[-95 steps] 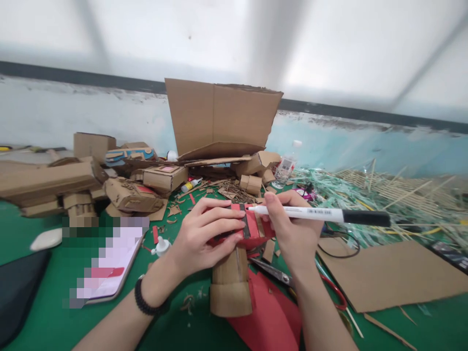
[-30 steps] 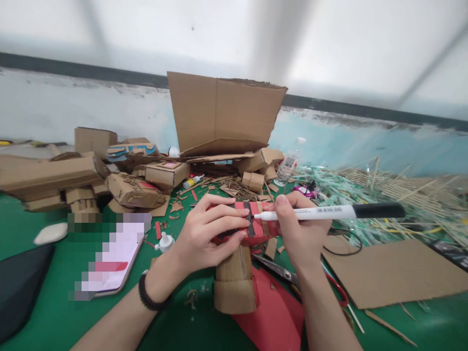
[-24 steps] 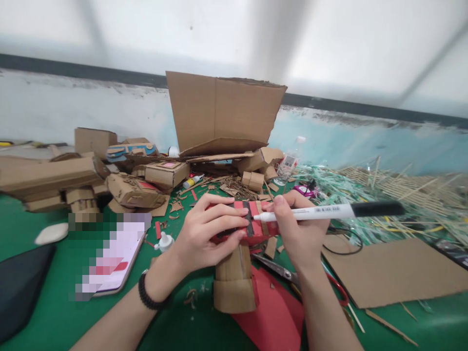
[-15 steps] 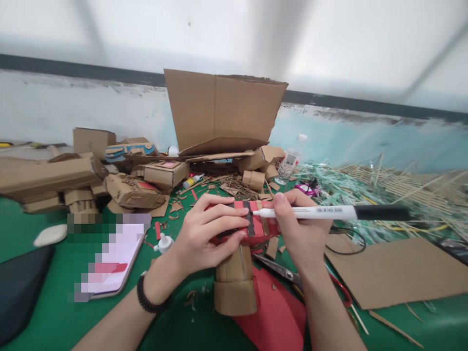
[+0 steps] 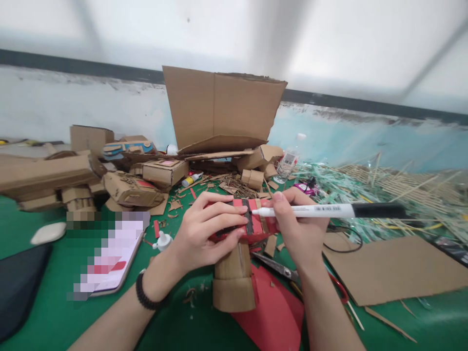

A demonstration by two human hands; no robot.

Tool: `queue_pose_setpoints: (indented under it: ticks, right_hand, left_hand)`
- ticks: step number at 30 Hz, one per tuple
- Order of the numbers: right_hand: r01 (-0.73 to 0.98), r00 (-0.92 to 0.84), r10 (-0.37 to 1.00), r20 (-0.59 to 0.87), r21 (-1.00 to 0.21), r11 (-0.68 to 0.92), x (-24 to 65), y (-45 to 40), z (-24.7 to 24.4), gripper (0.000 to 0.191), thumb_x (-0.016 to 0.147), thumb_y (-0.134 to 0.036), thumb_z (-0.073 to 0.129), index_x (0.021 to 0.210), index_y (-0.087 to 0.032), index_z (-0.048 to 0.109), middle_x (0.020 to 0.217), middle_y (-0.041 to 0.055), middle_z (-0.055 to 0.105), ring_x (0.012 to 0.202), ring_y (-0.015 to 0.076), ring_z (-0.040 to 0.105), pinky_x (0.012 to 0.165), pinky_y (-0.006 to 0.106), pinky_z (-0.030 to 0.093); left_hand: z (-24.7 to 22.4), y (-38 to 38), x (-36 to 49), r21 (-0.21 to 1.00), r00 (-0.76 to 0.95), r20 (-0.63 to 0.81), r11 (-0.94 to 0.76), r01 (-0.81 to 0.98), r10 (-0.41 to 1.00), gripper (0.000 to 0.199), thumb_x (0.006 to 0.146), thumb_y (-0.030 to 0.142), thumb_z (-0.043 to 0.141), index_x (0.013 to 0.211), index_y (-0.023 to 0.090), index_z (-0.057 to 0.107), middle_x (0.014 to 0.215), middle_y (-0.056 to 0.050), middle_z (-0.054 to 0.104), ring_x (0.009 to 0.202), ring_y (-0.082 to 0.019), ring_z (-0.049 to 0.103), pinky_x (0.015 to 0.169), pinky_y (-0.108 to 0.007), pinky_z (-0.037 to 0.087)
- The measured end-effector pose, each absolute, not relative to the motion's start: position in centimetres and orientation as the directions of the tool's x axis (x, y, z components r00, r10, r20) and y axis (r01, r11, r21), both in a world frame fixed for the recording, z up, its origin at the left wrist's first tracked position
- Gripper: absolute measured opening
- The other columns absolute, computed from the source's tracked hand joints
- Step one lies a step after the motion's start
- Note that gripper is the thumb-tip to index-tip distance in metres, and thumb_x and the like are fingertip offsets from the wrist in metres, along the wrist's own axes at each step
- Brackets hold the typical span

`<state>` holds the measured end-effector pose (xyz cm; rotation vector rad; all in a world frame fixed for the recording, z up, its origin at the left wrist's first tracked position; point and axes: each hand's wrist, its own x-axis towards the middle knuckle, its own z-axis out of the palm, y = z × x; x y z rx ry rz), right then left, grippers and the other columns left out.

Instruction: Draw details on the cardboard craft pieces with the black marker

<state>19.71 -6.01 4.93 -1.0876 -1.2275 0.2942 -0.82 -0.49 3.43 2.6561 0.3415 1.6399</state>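
Red-and-black striped cardboard model sits between both hands over the green table. The left hand is clamped on the model's left part, fingers across its top and thumb against the near side. The right hand is closed around a white-barrelled marker with a black end, the tip at the right edge of a dark black band on the model.

As for progress, the red facing looks mostly in place, and the black band appears nearly filled in, though its edge seems unfinished. Right of that band, a bare tan cardboard strip has no colour on it. Nearer the person than the model, a brown rounded cardboard section is also plain; whether it needs colouring I cannot tell. The left hand hides the model's left part, so its state is unclear. Metal-bladed scissors and a red sheet lie in front of the model, to the right.
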Motion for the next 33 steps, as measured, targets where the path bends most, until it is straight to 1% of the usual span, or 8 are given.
queue_pose_setpoints:
  ticks: [5,10,17,22,24,28,30,33]
  right_hand:
    - [0.289,0.299,0.771,0.562,-0.824,0.488,19.98,-6.35,4.92,0.038,0.096,-0.039,0.073,0.064,-0.021,0.064,0.055,-0.0029,0.059,0.048,0.0121,0.053,0.044,0.023,0.039]
    - [0.356,0.376,0.700,0.607,-0.793,0.495,19.74,-6.00,5.16,0.036,0.094,-0.037,0.072,0.063,-0.021,0.065,0.053,-0.0027,0.061,0.046,0.0113,0.051,0.044,0.023,0.040]
    - [0.288,0.265,0.782,0.564,-0.821,0.493,20.53,-6.22,4.81,0.038,0.094,-0.038,0.074,0.062,-0.021,0.064,0.054,-0.0021,0.060,0.047,0.0125,0.053,0.043,0.023,0.039]
    - [0.282,0.342,0.760,0.553,-0.832,0.478,20.09,-6.49,5.22,0.037,0.095,-0.041,0.074,0.065,-0.022,0.065,0.051,-0.0027,0.059,0.049,0.0145,0.058,0.047,0.024,0.044]
    - [0.282,0.333,0.768,0.548,-0.835,0.473,20.14,-6.48,5.25,0.036,0.095,-0.039,0.073,0.065,-0.022,0.064,0.052,-0.0028,0.060,0.049,0.0137,0.057,0.046,0.024,0.043]
    - [0.297,0.227,0.790,0.569,-0.813,0.500,20.57,-6.42,5.23,0.038,0.094,-0.036,0.073,0.061,-0.022,0.062,0.048,-0.0037,0.057,0.042,0.0120,0.050,0.042,0.024,0.040]
    - [0.293,0.267,0.782,0.564,-0.820,0.491,20.61,-6.41,5.26,0.036,0.094,-0.035,0.073,0.062,-0.022,0.063,0.047,-0.0045,0.057,0.041,0.0114,0.049,0.043,0.024,0.042]
    - [0.281,0.321,0.768,0.555,-0.830,0.482,20.59,-6.32,5.26,0.034,0.094,-0.035,0.072,0.064,-0.022,0.064,0.047,-0.0045,0.058,0.042,0.0119,0.052,0.045,0.024,0.044]
  left_hand:
    - [3.45,-0.50,-0.79,0.108,0.431,0.884,-0.977,0.186,0.180,0.013,0.096,0.020,0.077,0.109,0.023,0.079,0.109,-0.004,0.087,0.108,-0.023,0.075,0.099,-0.040,0.065]
    - [3.58,-0.49,-0.71,0.113,0.436,0.880,-0.975,0.192,0.188,0.015,0.096,0.020,0.077,0.110,0.025,0.079,0.111,-0.004,0.087,0.109,-0.024,0.076,0.098,-0.042,0.066]
    - [3.55,-0.47,-0.75,0.108,0.434,0.882,-0.975,0.194,0.184,0.013,0.097,0.021,0.077,0.110,0.025,0.079,0.111,-0.004,0.087,0.107,-0.024,0.077,0.097,-0.042,0.066]
    - [3.49,-0.48,-0.77,0.121,0.433,0.880,-0.974,0.190,0.194,0.015,0.096,0.021,0.077,0.111,0.026,0.079,0.111,-0.004,0.087,0.110,-0.025,0.077,0.099,-0.043,0.066]
    - [3.45,-0.46,-0.76,0.122,0.433,0.880,-0.974,0.190,0.194,0.016,0.096,0.021,0.078,0.111,0.025,0.079,0.111,-0.004,0.087,0.111,-0.025,0.076,0.100,-0.042,0.065]
    - [3.41,-0.46,-0.73,0.126,0.429,0.882,-0.974,0.188,0.197,0.015,0.096,0.020,0.078,0.110,0.025,0.079,0.111,-0.004,0.087,0.111,-0.025,0.076,0.100,-0.042,0.065]
    - [3.41,-0.47,-0.73,0.129,0.428,0.881,-0.973,0.193,0.202,0.015,0.096,0.021,0.078,0.111,0.026,0.079,0.111,-0.004,0.087,0.112,-0.025,0.077,0.099,-0.043,0.066]
    - [3.43,-0.47,-0.77,0.122,0.434,0.879,-0.973,0.198,0.199,0.016,0.096,0.020,0.077,0.111,0.026,0.078,0.111,-0.004,0.087,0.111,-0.025,0.077,0.098,-0.043,0.066]
